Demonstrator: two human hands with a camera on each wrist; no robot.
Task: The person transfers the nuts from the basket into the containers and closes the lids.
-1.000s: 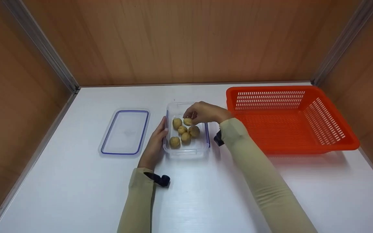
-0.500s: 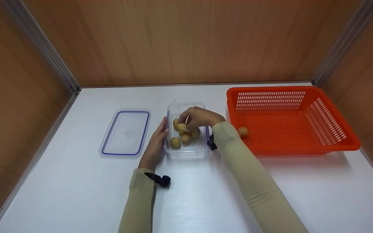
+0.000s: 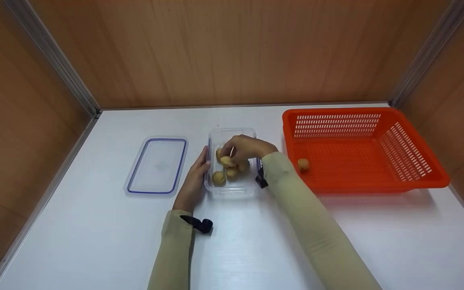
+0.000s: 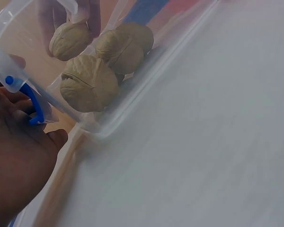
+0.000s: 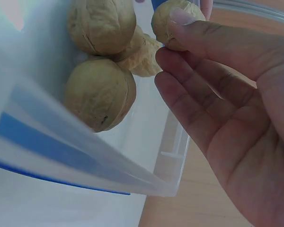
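Walnuts (image 3: 232, 171) lie in a clear tub (image 3: 232, 189) at mid-table. Right hand (image 3: 246, 148) reaches into the tub and pinches one walnut (image 3: 226, 160) between thumb and fingertips, just above the others; the right wrist view shows the thumb (image 5: 213, 40) pressed on the shell. Left hand (image 3: 195, 179) lies against the tub's left wall, fingers curled round its rim. One more walnut (image 3: 303, 164) sits in the orange basket (image 3: 417, 177) to the right. Lid (image 3: 157, 165), blue-rimmed, lies flat left of the tub, near but apart from it
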